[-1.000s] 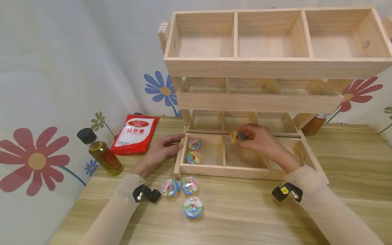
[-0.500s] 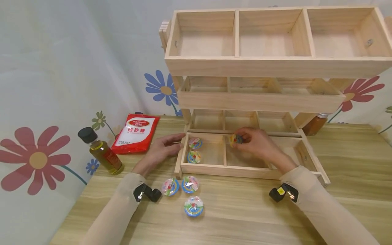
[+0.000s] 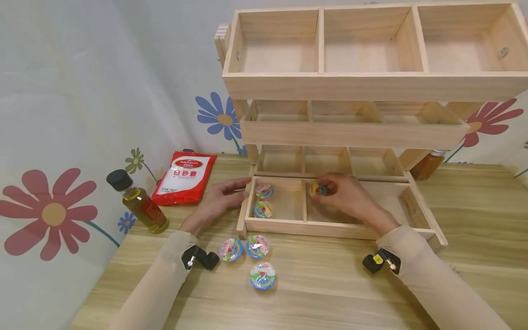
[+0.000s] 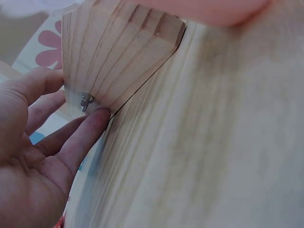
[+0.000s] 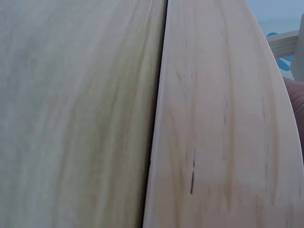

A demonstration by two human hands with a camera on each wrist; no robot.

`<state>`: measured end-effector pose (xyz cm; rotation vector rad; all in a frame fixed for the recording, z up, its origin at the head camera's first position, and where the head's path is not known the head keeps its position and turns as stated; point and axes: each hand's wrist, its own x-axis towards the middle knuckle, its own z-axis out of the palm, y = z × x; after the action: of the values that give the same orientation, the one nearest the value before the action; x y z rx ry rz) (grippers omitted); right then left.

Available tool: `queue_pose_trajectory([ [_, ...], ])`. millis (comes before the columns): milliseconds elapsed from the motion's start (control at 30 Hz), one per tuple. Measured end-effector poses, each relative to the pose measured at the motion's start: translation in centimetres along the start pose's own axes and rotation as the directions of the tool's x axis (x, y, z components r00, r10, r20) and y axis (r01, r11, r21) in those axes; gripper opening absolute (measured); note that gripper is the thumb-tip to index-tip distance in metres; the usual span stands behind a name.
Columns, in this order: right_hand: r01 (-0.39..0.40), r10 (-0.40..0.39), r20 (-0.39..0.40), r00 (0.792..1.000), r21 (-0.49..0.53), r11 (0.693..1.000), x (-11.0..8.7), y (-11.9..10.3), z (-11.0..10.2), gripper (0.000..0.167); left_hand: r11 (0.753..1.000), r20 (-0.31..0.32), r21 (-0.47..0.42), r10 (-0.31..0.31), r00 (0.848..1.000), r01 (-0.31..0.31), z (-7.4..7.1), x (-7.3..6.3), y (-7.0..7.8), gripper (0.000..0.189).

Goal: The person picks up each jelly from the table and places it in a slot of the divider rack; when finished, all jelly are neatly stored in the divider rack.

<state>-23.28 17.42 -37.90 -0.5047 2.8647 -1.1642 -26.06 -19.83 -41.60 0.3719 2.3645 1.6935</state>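
My right hand (image 3: pixel 350 195) pinches a small jelly cup (image 3: pixel 319 189) with a printed lid, low over the middle compartment of the rack's front bottom tray (image 3: pixel 346 228). Two similar jelly cups, one (image 3: pixel 264 190) behind the other (image 3: pixel 263 209), lie in the left compartment. With fairly straight fingers, my left hand (image 3: pixel 218 201) touches the rack's left side; the left wrist view shows its fingertips (image 4: pixel 97 118) on the wooden end piece (image 4: pixel 118 47), by a metal bolt. In the right wrist view a board hides most of the right hand.
Three jelly cups, one (image 3: pixel 231 250) at the left, one (image 3: pixel 258 246) beside it and one (image 3: pixel 262 275) nearer, lie before the wooden rack (image 3: pixel 350 87). Left stand an oil bottle (image 3: pixel 142 206) and a red-and-white sugar bag (image 3: pixel 185 178). A brown jar (image 3: pixel 429 165) stands behind the rack's right side.
The right hand has brought the jelly cup slightly lower into the middle compartment and tilted it. My left hand stays at the rack's side. The head view has shifted a little.
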Motion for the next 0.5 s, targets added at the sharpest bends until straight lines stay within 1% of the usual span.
queue_pose_trajectory([
  [233, 0.037, -0.037, -0.020, 0.999, -0.038, 0.999, -0.09, -0.15, 0.35, 0.046, 0.997, 0.030, -0.082, -0.012, 0.999, 0.014, 0.25, -0.11, 0.52, 0.051],
  [500, 0.040, -0.041, -0.031, 0.999, -0.055, 0.998, -0.19, -0.21, 0.80, 0.045, 0.998, 0.027, -0.062, -0.017, 1.000, 0.018, 0.21, -0.11, 0.37, 0.050],
])
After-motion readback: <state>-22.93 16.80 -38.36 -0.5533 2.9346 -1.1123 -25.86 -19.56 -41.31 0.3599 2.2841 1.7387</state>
